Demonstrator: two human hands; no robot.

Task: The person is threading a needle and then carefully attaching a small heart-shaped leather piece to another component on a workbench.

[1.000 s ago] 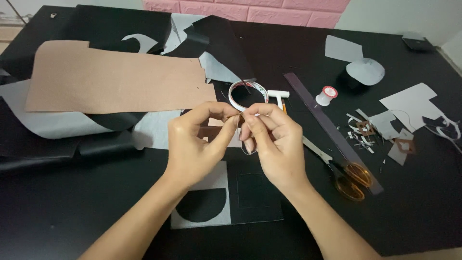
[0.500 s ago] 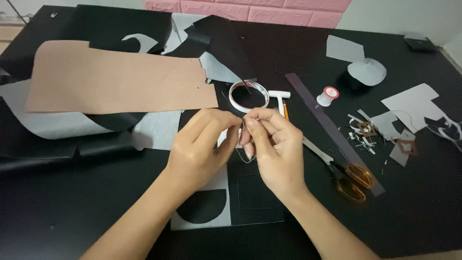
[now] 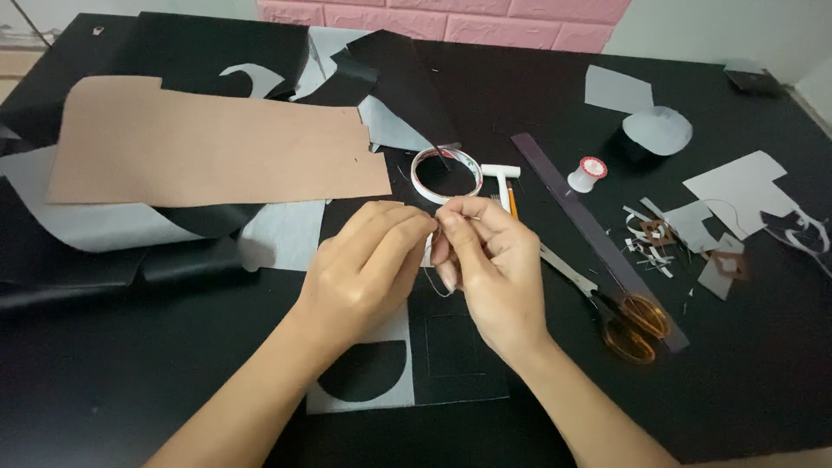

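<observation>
Head view: left hand (image 3: 364, 269) and right hand (image 3: 490, 264) pinch thread (image 3: 436, 286).

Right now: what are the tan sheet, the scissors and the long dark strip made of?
Tan sheet: probably leather or thick paper; matte, lies flat, clean cut edges.
Scissors: metal blades with a dull shine; translucent orange handles, likely plastic.
Long dark strip: straight and stiff, faint sheen; plastic or metal, cannot tell.
</observation>
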